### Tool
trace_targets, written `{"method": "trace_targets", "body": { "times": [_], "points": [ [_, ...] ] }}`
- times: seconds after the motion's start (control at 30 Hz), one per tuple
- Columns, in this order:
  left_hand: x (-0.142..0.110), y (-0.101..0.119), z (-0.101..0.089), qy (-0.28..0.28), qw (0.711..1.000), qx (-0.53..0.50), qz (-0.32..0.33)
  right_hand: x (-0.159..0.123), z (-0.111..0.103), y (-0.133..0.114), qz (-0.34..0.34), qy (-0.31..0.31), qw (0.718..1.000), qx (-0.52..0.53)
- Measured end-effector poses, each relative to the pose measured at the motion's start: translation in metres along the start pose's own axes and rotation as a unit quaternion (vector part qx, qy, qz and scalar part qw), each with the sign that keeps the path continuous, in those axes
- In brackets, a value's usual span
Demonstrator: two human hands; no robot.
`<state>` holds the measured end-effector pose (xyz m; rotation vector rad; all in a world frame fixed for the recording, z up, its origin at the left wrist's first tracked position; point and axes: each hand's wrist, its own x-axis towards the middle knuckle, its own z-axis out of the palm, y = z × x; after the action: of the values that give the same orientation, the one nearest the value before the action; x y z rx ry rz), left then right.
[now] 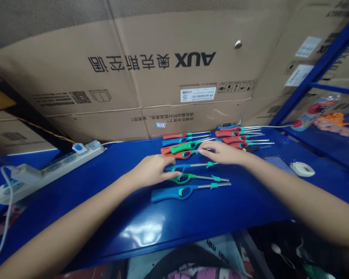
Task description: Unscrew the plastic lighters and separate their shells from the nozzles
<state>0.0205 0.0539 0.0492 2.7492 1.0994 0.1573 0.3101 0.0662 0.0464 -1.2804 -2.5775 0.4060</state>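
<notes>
My left hand [151, 170] is over the handles of several long-nosed gas lighters, its thumb stretched apart from its fingers. Between thumb and fingers lies a blue lighter [182, 167]; the thumb reaches over a green lighter [183, 178]. My right hand [222, 152] has bent fingers closed at the front of a red lighter [183, 155]; the exact grip is partly hidden. Nearest me lies another blue lighter [168, 194]. Teal pieces sit on the metal tubes of the three nearest lighters. A bright green lighter [182, 147] lies on others just behind my hands.
More lighters [235, 139] lie in a pile at the back right. A white oval object [302, 169] is on the right of the blue table [119, 209]. A power strip [64, 166] with plugs stands at left. Large cardboard [157, 89] walls the back; a blue post [314, 73] rises at right.
</notes>
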Motion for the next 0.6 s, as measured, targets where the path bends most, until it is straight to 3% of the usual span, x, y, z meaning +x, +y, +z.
{"method": "trace_targets", "body": {
  "times": [0.1, 0.17, 0.37, 0.43, 0.6],
  "points": [
    [0.022, -0.009, 0.014, 0.003, 1.0, -0.026, -0.001, 0.026, 0.024, 0.018, 0.023, 0.041, 0.997, -0.065],
    [0.029, -0.015, 0.022, 0.019, 0.999, -0.046, 0.015, 0.034, 0.032, 0.025, 0.019, 0.034, 0.996, -0.076],
    [0.033, -0.025, 0.031, 0.161, 0.987, 0.02, 0.02, 0.027, 0.026, 0.017, -0.015, 0.001, 0.998, -0.069],
    [0.035, -0.022, 0.027, 0.146, 0.987, 0.062, 0.024, 0.022, 0.018, 0.004, -0.023, 0.002, 0.998, -0.062],
    [0.019, 0.003, 0.008, 0.032, 0.996, 0.073, 0.028, -0.002, -0.004, -0.032, -0.072, -0.042, 0.996, -0.017]
  ]
}}
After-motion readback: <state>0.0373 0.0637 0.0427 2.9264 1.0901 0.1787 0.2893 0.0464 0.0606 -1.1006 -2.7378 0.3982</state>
